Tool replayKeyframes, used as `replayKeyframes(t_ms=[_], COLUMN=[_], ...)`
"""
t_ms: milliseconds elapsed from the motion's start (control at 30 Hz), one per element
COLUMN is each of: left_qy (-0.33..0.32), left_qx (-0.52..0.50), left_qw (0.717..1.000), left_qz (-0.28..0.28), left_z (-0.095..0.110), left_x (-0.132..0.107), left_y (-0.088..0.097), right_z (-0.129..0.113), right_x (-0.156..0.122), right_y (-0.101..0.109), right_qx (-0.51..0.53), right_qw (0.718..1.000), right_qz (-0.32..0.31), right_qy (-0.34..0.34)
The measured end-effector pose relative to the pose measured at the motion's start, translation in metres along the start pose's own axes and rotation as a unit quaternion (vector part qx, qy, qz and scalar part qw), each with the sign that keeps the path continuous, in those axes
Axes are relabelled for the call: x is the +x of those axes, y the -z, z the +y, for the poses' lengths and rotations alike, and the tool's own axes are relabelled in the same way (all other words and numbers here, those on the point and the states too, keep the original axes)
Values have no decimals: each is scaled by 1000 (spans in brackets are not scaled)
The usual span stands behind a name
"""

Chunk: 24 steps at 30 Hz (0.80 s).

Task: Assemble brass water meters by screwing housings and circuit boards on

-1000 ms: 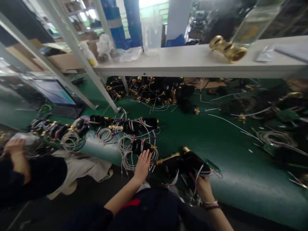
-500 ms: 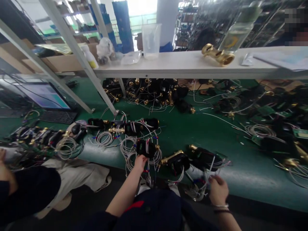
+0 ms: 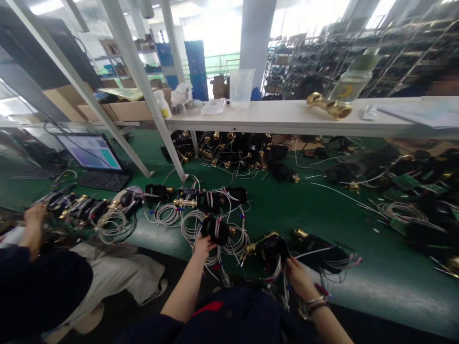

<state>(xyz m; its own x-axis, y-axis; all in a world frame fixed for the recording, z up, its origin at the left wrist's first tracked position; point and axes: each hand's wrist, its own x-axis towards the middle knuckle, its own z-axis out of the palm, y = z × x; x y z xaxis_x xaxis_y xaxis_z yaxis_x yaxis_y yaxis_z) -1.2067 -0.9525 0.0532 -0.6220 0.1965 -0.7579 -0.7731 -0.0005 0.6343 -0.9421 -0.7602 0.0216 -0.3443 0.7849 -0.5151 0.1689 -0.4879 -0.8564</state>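
My left hand point(image 3: 205, 246) is closed on the near edge of a black housing with a brass fitting point(image 3: 217, 230), its thumb and fingers pinching the rim. My right hand point(image 3: 298, 276) grips the right side of a second black housing with a brass pipe point(image 3: 271, 251); its fingertips are partly hidden behind the wall. Grey cables spill from this open-topped housing toward the bench edge. Right of it lies a third black housing point(image 3: 317, 251), with a brass end and loose wires. Coiled grey cables point(image 3: 193, 224) lie around the left one.
More black housings point(image 3: 210, 200) sit in a row behind my left hand. A white shelf point(image 3: 272, 117) crosses above the green bench point(image 3: 287, 205), carrying a brass pipe body point(image 3: 330, 106) and a clear plastic cup point(image 3: 241, 88). At left are a laptop point(image 3: 91, 153) and a co-worker's hand point(image 3: 35, 220).
My right hand has moved left from the cables by the third housing to the side of the second one. My left hand stays at its housing, which now appears more tilted. The view has shifted.
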Motion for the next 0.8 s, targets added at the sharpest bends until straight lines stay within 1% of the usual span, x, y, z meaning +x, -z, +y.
replayKeyframes(t_ms=[167, 300, 367, 467, 533, 600, 667, 700, 733, 800], left_qy=[-15, -24, -28, -34, -41, -51, -66, -75, -85, -115], left_qx=[-17, -36, -44, -52, -51, -43, -23, -8, 10, 55], left_qw=[999, 997, 995, 994, 993, 992, 992, 992, 991, 987], left_qz=[41, 70, 82, 95, 101, 103, 102, 102, 101, 96], left_z=[23, 35, 38, 37, 35, 32, 28, 25, 20, 9], left_x=[11, 16, 19, 24, 27, 28, 26, 23, 19, 7], left_y=[22, 33, 33, 26, 20, 16, 18, 20, 23, 31], right_z=[-7, -4, -1, 1, 1, 1, 0, -1, -2, -7], right_x=[7, 9, 10, 11, 11, 7, -2, -8, -14, -25], right_y=[-50, -80, -92, -114, -128, -138, -136, -128, -115, -77], right_qx=[-6, -21, -16, -2, 6, 11, 10, 6, 0, -19], right_qw=[996, 990, 989, 989, 990, 992, 994, 995, 997, 1000], right_qz=[-61, -79, -76, -73, -73, -76, -79, -76, -67, -18], right_qy=[-70, -117, -127, -130, -121, -103, -76, -61, -45, -11])
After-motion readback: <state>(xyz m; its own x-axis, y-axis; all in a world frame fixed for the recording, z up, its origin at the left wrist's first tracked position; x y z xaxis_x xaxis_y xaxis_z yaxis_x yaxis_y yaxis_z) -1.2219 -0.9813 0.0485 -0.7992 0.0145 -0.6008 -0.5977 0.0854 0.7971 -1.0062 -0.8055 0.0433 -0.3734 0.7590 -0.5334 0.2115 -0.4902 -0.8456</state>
